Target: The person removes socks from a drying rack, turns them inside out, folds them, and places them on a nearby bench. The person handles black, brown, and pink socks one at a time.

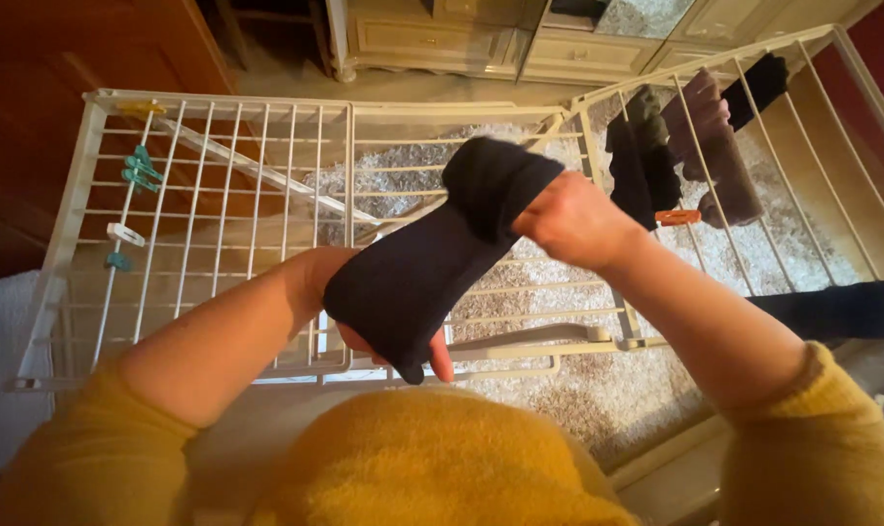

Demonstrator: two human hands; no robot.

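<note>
Dark navy knit, a sock (417, 268) spans both grips: the right hand (573, 222) pinches its folded upper end, the left hand (364, 331) clasps the lower end from beneath, probably at the toe. Its long axis slants from the left grip up toward the right. Beneath lies a white wire drying rack (218, 195), more socks (700, 136) hanging beyond the right grip, shaggy rug (598, 380) below.
</note>
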